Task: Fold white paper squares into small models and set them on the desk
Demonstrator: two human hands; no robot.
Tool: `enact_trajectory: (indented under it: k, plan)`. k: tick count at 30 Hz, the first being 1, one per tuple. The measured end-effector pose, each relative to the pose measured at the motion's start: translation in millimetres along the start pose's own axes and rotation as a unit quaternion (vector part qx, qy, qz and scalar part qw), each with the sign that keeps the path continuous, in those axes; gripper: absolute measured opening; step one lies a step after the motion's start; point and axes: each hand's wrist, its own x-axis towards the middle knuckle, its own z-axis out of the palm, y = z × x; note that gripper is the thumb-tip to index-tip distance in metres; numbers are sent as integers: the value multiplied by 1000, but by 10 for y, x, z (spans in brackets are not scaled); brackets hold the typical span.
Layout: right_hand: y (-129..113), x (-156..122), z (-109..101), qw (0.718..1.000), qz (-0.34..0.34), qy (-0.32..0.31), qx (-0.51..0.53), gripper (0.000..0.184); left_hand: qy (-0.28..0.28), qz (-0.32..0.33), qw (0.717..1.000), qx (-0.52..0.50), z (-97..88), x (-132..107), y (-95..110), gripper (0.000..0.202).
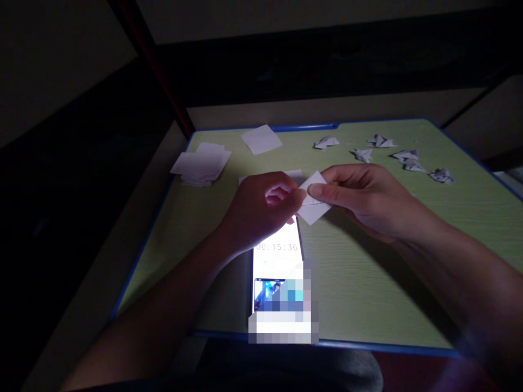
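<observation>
Both of my hands hold one small white square of paper (pixel 314 199) above the middle of a green table (pixel 368 283). My left hand (pixel 261 209) pinches its left edge with curled fingers. My right hand (pixel 359 196) grips its top right side between thumb and fingers. The paper is tilted like a diamond and shows faint crease lines. A lit phone (pixel 278 272) lies on the table just below my hands, and its screen reads a timer.
A stack of white paper squares (pixel 201 164) lies at the table's far left, with a single sheet (pixel 261 139) beside it. Several folded paper figures (pixel 404 158) are scattered at the far right. The table has a blue rim (pixel 134 261). The room around is dark.
</observation>
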Motion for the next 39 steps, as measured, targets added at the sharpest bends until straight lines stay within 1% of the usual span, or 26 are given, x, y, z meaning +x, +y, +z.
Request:
enact_trajectory:
  k: [2,4,8,10,14,18,23,29,39]
  plan:
    - [3,2,-3,1000,-6,-3,-15,20,-3,5,1000,2,12,6,-17,16]
    - [-9,-1,-1,1000,-4,-6,-29,22,9,19,1000,9,18,17,-33,15]
    - [-68,-34,35,997,12,-33,-63,27,82,82,992,43,7,36,-44,10]
    - [-98,-61,63,995,11,-50,-85,28,95,101,988,63,3,34,-35,11]
    - [-135,-102,105,988,-7,-63,-138,31,91,113,986,84,23,18,-22,9]
    - [-157,-115,107,984,-11,-58,-165,33,95,100,989,61,39,15,-32,8]
    - [-182,-125,89,982,-18,-50,-180,32,68,96,992,50,29,12,-22,8]
    - [-164,-106,87,984,-4,-67,-166,31,65,87,993,38,31,11,-5,8]
    - [-118,-100,98,991,-7,-48,-123,24,42,59,997,5,16,29,0,12]
